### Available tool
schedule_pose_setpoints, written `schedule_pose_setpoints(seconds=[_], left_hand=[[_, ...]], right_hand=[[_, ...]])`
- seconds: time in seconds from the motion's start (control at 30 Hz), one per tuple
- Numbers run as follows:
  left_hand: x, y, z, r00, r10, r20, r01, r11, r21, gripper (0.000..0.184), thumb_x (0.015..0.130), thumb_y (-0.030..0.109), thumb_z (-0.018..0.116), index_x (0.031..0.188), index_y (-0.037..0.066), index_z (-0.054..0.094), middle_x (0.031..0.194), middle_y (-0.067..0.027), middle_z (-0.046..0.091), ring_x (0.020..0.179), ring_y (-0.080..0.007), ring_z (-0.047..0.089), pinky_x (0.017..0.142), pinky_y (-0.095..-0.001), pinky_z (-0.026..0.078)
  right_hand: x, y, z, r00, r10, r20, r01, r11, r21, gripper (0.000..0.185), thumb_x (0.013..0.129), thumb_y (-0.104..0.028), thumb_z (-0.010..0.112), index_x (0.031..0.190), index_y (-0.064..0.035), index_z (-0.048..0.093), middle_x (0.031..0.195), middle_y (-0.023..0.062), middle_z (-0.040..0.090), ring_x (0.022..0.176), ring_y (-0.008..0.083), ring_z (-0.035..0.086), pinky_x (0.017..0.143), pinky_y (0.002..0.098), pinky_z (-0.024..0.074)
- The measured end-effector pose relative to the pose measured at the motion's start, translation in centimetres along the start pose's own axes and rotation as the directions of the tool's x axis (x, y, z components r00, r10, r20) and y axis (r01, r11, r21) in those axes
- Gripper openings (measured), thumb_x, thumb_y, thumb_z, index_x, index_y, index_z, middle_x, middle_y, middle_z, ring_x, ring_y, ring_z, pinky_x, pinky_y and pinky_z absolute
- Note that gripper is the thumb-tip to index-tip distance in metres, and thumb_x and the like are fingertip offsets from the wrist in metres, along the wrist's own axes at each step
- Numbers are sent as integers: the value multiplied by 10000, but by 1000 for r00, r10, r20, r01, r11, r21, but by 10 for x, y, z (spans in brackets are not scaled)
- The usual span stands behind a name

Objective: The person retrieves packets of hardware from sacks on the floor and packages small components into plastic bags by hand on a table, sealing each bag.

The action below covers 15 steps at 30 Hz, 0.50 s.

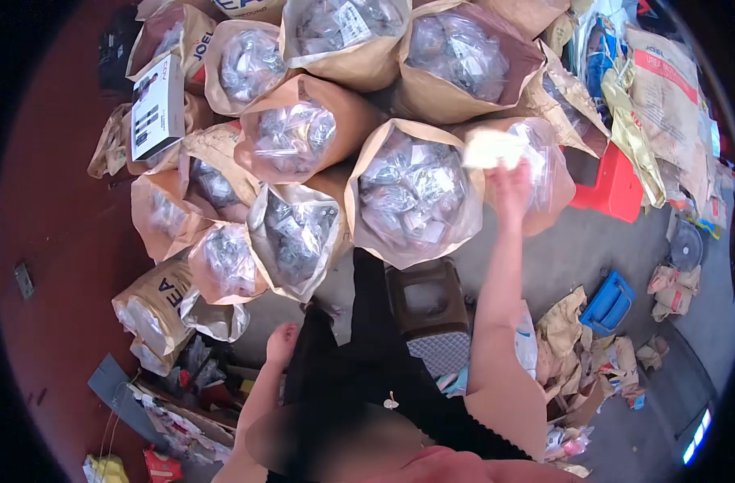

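My right hand (511, 179) reaches forward with its fingers closed on a pale flat piece (491, 150), so overexposed that its kind cannot be told. It is over the near edge of a brown paper sack (557, 197) filled with clear plastic packets. Just left of it stands another open paper sack (416, 191) full of similar packets with white labels. My left hand (281, 341) hangs low beside my dark-clothed leg, fingers curled in, with nothing visible in it. A smaller pale sack (295, 241) stands ahead of that hand, apart from it.
Several more filled paper sacks (295, 137) crowd together ahead. A white printed box (156, 111) lies on sacks at the left. Between my legs and right arm is a brown stool (428, 294). A red plastic container (613, 185), a blue plastic case (607, 302) and crumpled paper (562, 322) are at the right.
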State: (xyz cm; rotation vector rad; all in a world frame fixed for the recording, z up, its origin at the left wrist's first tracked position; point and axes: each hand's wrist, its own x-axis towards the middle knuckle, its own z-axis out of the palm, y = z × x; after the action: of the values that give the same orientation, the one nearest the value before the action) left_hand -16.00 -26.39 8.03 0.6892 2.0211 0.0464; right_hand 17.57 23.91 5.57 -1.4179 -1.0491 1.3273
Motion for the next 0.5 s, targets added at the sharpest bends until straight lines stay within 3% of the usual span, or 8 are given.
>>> schedule_pose_setpoints(seconds=[0.07,0.13,0.17,0.23,0.27,0.37,0.43,0.5], left_hand=[[4,1,3,1000,-1,25,2,999,-40,222,925,227,567,1065,87,668,931,-167,681,852,-308,675,744,-406,529],[6,18,-4,998,-10,57,12,999,-44,229,926,227,567,1071,78,665,959,-159,681,882,-297,673,767,-396,527],[5,27,-8,999,-12,52,15,999,-46,229,926,227,567,1071,78,665,959,-159,681,882,-297,673,767,-396,527],[5,37,-12,999,18,40,-16,999,-47,231,928,222,566,1080,75,659,963,-143,683,878,-300,669,780,-386,527],[5,38,-13,999,14,38,-13,999,-48,231,928,222,566,1080,75,659,963,-143,683,878,-300,669,780,-386,527],[0,34,-12,999,39,17,-37,995,-89,227,928,211,569,1088,76,654,970,-134,683,870,-293,669,786,-378,526],[-2,27,-10,1000,27,7,-26,992,-127,225,930,204,567,1090,70,650,976,-138,681,872,-286,670,787,-374,525],[-6,16,-9,1000,13,25,-9,984,-176,225,929,204,567,1089,68,650,971,-139,682,871,-285,672,783,-374,527]], right_hand=[[-26,21,24,962,188,200,-163,977,-135,260,895,-121,672,1110,-18,567,910,61,676,718,115,658,622,239,501],[-25,64,36,974,47,223,71,867,-493,161,890,-124,649,1038,-75,609,862,109,699,708,213,681,611,350,524],[-23,75,40,973,46,228,74,869,-490,161,890,-124,649,1038,-75,609,862,109,699,708,213,681,611,350,524],[-21,82,49,901,-1,434,368,530,-764,177,866,-195,651,1025,-118,638,865,153,691,751,311,678,660,421,524],[-21,88,57,863,-54,503,445,552,-705,188,862,-238,632,1025,-146,641,881,164,677,797,382,644,683,473,507],[-23,94,83,755,77,652,531,512,-675,218,865,-220,655,1060,-122,646,899,141,685,814,322,665,711,428,513],[-20,95,94,760,129,637,510,490,-707,224,862,-200,640,1068,-113,618,877,156,677,804,329,662,693,432,509],[-12,95,97,911,198,363,77,781,-619,252,867,-180,613,1109,-116,585,920,165,677,839,329,661,705,426,512]])
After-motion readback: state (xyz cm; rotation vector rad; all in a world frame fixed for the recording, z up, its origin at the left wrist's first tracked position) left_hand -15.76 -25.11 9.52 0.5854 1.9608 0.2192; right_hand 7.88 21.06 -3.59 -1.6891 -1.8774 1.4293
